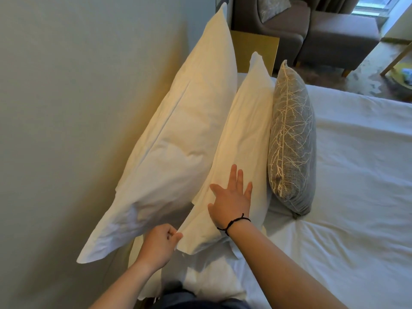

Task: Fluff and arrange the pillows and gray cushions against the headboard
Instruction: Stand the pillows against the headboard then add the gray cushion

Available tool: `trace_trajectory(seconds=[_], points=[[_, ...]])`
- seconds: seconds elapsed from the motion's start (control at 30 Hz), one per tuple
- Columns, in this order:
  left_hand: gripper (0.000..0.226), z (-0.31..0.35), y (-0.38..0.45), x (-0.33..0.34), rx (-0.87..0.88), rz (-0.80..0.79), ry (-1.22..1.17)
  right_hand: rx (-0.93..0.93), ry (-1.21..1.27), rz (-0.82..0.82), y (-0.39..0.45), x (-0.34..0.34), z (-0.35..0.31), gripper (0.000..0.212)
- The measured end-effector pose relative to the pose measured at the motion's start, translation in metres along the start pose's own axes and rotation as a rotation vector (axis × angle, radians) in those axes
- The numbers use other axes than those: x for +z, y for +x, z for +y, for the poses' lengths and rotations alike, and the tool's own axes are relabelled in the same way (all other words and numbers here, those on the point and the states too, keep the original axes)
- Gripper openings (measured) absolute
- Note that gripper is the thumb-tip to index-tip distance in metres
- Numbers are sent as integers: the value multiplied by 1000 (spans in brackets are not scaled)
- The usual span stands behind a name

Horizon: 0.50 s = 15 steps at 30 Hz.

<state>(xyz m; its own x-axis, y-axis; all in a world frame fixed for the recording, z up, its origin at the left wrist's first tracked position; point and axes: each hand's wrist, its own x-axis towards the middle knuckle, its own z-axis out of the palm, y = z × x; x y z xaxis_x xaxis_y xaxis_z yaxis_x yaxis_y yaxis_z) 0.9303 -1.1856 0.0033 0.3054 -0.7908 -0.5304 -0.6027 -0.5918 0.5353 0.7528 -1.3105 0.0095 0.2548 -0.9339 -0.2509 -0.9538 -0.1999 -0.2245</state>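
A person is leaning over the bed (pixel 356 175), and both arms are reaching toward the small white pillow (pixel 243 139) in the middle. Nearest to us, the left hand (pixel 159 241) is pinching the near corner of that pillow with curled fingers and thumb. A little farther up the same pillow, the right hand (pixel 231 197) is lying flat on its face with the fingers spread wide, holding nothing. A black string band (pixel 234 221) is sitting around that wrist. The small white pillow is standing on its edge on the white sheet. On its wall side, the big white pillow (pixel 178 139) is leaning against the wall and touching it. On its other side, the gray cushion (pixel 292 141) with pale branch lines is standing upright, pressed against it. Far past the pillow, a gray armchair (pixel 323 34) is sitting by the window.
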Motion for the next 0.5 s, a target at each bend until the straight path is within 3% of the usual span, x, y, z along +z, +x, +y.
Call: trace_trajectory(seconds=[0.1,0.27,0.37,0.5], points=[[26,1,3,-1,10,-1,138,25,-49,-16,2,-1,-6,28],[20,26,2,-16,139,18,468,17,-72,-127,9,-10,-1,32],[19,66,5,-22,247,56,445,-11,-43,-194,23,-31,6,39],[24,129,30,-22,362,-14,303,-46,8,-110,56,-73,30,40]])
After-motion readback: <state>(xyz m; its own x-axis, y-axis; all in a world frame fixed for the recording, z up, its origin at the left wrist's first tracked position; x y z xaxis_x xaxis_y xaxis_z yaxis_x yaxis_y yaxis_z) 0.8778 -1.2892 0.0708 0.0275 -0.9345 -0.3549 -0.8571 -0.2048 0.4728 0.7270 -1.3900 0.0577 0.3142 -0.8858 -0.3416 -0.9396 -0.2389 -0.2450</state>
